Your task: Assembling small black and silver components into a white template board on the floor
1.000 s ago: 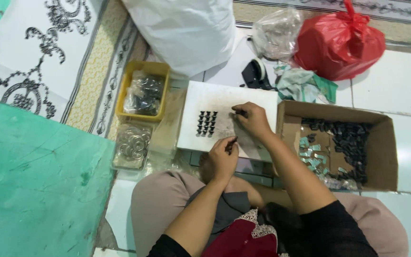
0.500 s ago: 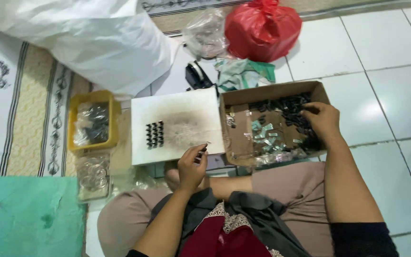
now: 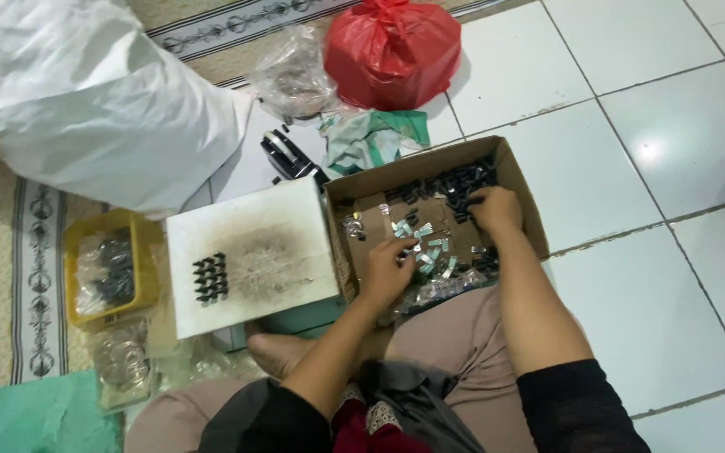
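1. An open brown cardboard box (image 3: pixel 518 180) sits right of centre, holding small black and silvery pieces; both hands reach into it.
2. A knotted red plastic bag (image 3: pixel 393 50) lies at the top centre.
3. A crumpled clear plastic bag (image 3: pixel 291 80) lies just left of it.
4. A big white plastic sack (image 3: pixel 77 101) fills the upper left.
5. A small yellow plastic tub (image 3: pixel 146 260), at the left edge, holds clear packets of dark parts.
6. A clear plastic packet (image 3: pixel 123 365) lies just below the tub.
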